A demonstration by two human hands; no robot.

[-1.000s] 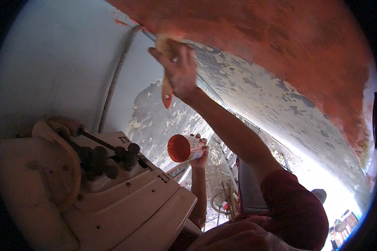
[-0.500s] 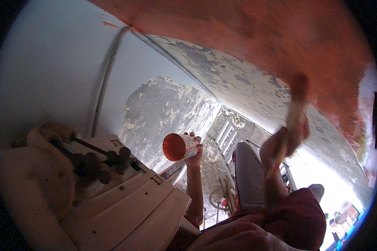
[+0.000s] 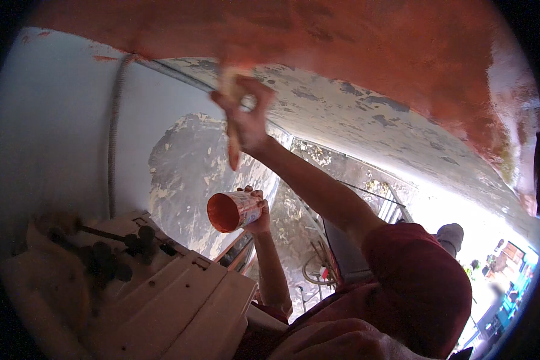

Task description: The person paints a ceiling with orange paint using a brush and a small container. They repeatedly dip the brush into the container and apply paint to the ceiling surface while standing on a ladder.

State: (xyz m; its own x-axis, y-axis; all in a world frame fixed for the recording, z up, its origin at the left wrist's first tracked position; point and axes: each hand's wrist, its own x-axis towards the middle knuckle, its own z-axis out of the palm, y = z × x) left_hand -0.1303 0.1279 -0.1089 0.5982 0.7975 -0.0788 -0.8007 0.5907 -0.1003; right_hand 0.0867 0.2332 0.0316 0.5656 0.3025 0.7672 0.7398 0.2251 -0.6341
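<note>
My left hand (image 3: 257,215) is wrapped round a paint can (image 3: 248,208), tilted so its open mouth faces left; its inside is coated in red-brown paint. Higher up, my right hand (image 3: 246,119) grips a paintbrush (image 3: 233,144) by its pale handle. The brush end points up at the red-brown painted surface (image 3: 342,36) overhead and is smeared by motion, so I cannot tell whether the bristles touch it. Just below that surface runs a patchy, peeling wall (image 3: 366,120).
A ribbed conduit (image 3: 115,132) runs down the pale blue wall (image 3: 60,114) at left. Close by at lower left stands a bulky pale plastic object (image 3: 168,300) with dark knobs (image 3: 123,246). Behind my arms are a bicycle wheel (image 3: 313,271) and a bright opening at right.
My right hand has swung left and up with the paintbrush, from the right side to above the can. The whole view has shifted a little; my left hand still holds the can.
</note>
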